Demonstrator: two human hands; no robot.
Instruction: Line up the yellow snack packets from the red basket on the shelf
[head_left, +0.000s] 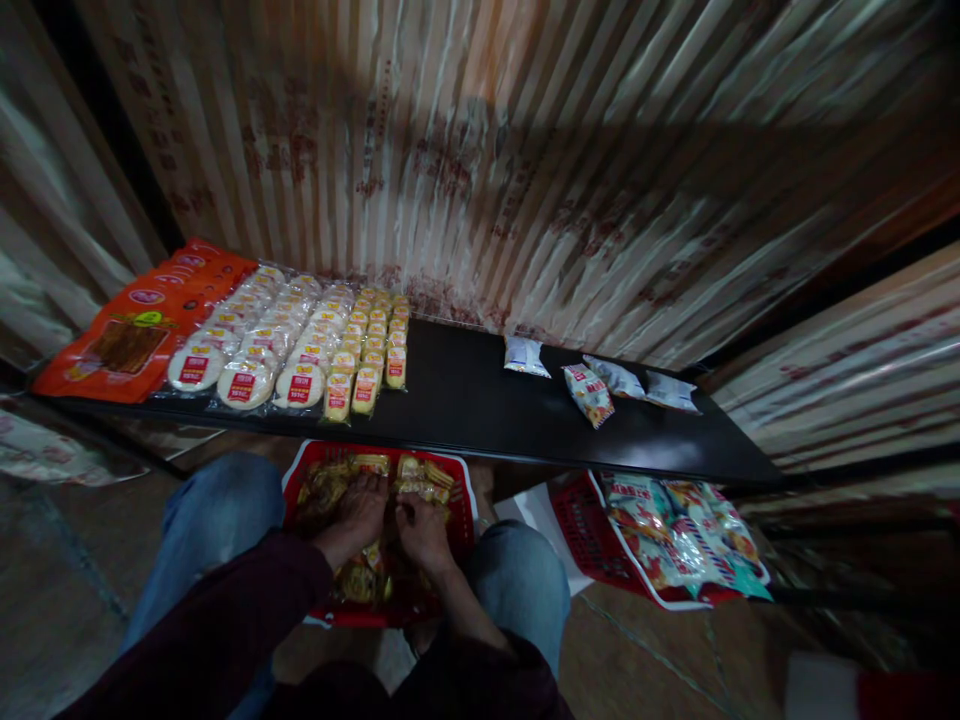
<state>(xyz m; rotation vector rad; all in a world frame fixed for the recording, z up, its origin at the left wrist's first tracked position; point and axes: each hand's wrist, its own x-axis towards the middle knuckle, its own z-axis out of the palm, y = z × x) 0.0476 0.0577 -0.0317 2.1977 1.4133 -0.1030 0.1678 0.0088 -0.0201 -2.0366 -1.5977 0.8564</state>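
Observation:
Both my hands reach down into a red basket (463, 508) on the floor between my knees. It holds several small yellow snack packets (420, 472). My left hand (361, 510) lies palm down on the packets with its fingers curled into them. My right hand (420, 528) is beside it, fingers bent over the packets. Whether either hand grips a packet is hidden. On the black shelf (465, 400) above, rows of round white packets (247, 382) and small yellow packets (367, 385) are laid out at the left.
An orange-red bag (135, 335) lies at the shelf's left end. Several loose small packets (592, 390) sit on the shelf's right part. A second red basket (592, 535) with colourful packets stands on the floor to the right. A curtain (525, 180) hangs behind.

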